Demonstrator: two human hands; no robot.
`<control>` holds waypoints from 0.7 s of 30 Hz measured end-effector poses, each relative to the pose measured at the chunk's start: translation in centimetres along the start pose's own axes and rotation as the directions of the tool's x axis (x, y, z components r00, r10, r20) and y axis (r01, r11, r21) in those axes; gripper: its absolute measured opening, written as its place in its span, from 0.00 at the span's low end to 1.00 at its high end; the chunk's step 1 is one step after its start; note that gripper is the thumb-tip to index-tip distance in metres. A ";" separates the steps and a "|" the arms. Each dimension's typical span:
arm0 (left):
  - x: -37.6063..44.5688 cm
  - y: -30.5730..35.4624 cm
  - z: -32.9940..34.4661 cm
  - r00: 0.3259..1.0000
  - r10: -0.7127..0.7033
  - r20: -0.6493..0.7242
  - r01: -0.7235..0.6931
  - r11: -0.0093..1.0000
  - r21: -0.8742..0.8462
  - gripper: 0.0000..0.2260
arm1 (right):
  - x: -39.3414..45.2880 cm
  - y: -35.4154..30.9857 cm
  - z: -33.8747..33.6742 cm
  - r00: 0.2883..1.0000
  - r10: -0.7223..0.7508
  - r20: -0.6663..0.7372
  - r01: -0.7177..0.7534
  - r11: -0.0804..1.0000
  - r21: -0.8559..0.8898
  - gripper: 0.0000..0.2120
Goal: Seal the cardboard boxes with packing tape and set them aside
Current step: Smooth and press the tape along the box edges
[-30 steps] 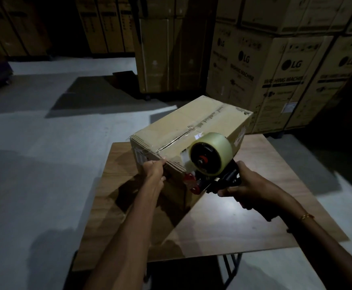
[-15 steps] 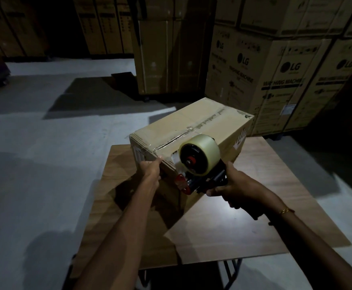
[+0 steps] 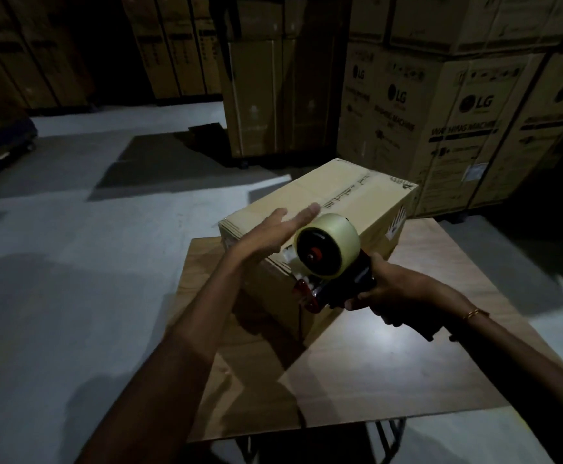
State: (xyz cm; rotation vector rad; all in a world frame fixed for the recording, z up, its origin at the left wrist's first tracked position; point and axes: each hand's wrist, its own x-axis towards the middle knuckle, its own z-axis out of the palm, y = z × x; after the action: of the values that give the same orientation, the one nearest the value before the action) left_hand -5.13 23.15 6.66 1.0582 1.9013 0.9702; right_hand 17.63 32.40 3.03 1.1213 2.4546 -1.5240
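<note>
Cardboard box [image 3: 357,199] sits on the wooden table [image 3: 407,380], toward its far edge. Left hand [image 3: 266,234] lies flat across the box's top, fingers straight and together. Right hand [image 3: 397,296] grips the tape gun [image 3: 330,262] by its handle, red nose at the box's near corner, roll facing us.

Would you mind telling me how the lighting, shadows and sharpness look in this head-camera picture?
Head view: dim overall, the stacked cartons behind sinking into dark; a bright patch of glare on the table near the right hand; the box and arms throw hard shadows across table and floor; the left hand is slightly motion-blurred; wide-angle bending tilts the cartons' edges.
</note>
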 end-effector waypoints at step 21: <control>1.8 3.0 2.1 0.998 0.020 0.055 -0.026 0.993 0.114 0.36 | -0.5 -1.6 0.1 0.993 0.103 0.053 -0.104 0.994 0.016 0.33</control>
State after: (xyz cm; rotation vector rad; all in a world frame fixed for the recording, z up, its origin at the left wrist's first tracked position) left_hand -2.98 26.45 7.93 1.1631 1.9239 0.8452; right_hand 17.02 31.68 4.39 1.1763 2.3144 -1.5291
